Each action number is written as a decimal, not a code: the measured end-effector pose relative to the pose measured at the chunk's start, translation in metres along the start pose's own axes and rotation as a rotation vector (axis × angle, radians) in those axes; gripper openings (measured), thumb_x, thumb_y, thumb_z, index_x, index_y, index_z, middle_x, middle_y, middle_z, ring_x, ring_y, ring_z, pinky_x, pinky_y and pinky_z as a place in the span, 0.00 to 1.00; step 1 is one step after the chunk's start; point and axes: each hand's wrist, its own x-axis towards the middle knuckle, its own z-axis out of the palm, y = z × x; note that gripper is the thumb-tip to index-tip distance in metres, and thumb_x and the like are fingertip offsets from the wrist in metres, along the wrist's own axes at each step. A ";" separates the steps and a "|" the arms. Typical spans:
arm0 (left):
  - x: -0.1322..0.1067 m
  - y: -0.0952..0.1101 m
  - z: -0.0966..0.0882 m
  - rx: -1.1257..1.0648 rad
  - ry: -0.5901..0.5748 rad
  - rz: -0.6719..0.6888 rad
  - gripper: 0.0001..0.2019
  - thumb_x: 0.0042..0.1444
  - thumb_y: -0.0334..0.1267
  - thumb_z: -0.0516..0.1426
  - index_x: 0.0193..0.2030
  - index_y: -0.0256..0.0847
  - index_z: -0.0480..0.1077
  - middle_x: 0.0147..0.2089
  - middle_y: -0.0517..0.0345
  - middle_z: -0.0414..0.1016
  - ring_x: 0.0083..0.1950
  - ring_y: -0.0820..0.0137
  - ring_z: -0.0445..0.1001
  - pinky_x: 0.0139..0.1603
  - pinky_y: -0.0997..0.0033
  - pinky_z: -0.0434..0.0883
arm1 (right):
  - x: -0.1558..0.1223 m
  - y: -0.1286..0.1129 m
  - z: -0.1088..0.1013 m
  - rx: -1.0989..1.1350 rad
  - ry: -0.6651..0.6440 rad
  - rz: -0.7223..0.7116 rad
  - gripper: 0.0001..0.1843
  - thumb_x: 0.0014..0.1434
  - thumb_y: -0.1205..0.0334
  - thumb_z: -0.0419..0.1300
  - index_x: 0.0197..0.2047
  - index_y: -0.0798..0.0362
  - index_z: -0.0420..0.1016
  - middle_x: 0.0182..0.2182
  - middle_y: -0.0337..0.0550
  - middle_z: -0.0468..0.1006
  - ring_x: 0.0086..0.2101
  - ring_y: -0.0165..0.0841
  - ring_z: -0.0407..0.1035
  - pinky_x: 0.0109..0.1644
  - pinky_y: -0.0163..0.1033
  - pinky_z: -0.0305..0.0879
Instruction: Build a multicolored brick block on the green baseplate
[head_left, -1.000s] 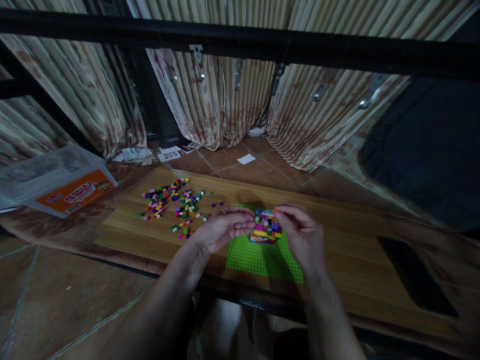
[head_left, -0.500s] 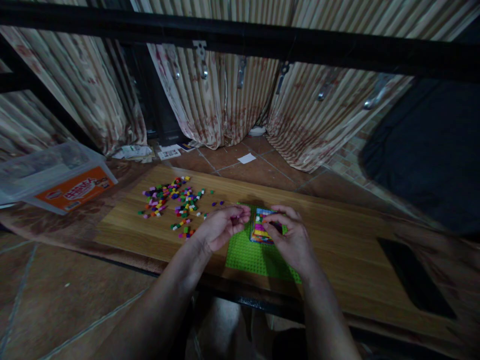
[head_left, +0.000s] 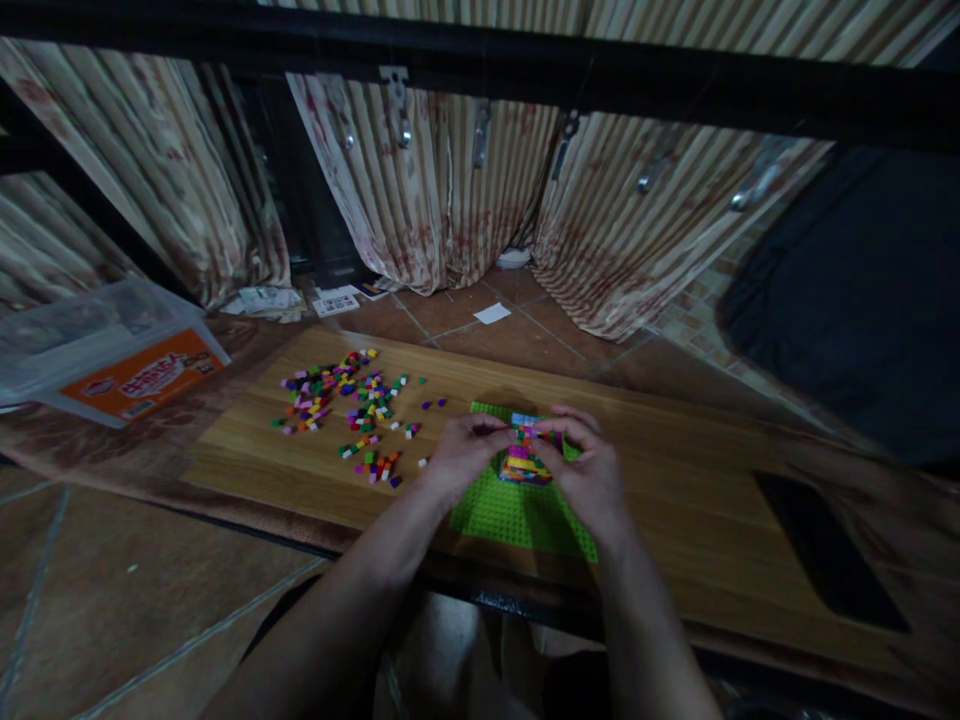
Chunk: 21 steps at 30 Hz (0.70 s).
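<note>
A small block build of colourful toy bricks (head_left: 525, 466) stands on the green studded baseplate (head_left: 517, 525), with pink, yellow, orange and blue layers. Over its far part my left hand (head_left: 469, 455) reaches in from the left, thumb and fingers pinched together; what they hold is hidden. From the right, my right hand (head_left: 589, 465) pinches a tiny purple-pink brick (head_left: 528, 432) between thumb and index finger, almost touching the left fingertips. My fingers cover part of the build.
Loose toy bricks (head_left: 367, 395) lie scattered on the left of the wooden tabletop (head_left: 675, 480). A clear plastic box (head_left: 142, 360) with an orange label stands at the far left. A dark flat slab (head_left: 829, 550) rests at the right. Striped curtains (head_left: 442, 200) hang behind.
My left hand has moved right to the build, its loosely curled fingers closing into a pinch. My right hand stays over the build, its fingertips now meeting the left ones.
</note>
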 end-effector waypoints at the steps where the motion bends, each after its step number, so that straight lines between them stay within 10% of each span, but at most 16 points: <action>1: 0.001 0.000 0.000 -0.008 0.010 -0.003 0.04 0.43 0.34 0.62 0.26 0.36 0.73 0.22 0.64 0.68 0.23 0.79 0.59 0.26 0.76 0.56 | 0.000 0.001 0.000 0.027 0.025 0.021 0.08 0.52 0.58 0.62 0.36 0.49 0.78 0.48 0.46 0.72 0.51 0.40 0.66 0.57 0.50 0.59; 21: -0.004 0.006 -0.011 -0.272 0.017 -0.124 0.10 0.49 0.21 0.53 0.33 0.32 0.75 0.31 0.52 0.77 0.29 0.77 0.72 0.30 0.77 0.64 | 0.000 0.006 0.022 0.244 0.046 0.320 0.20 0.46 0.57 0.64 0.44 0.52 0.77 0.37 0.44 0.79 0.38 0.38 0.73 0.44 0.45 0.69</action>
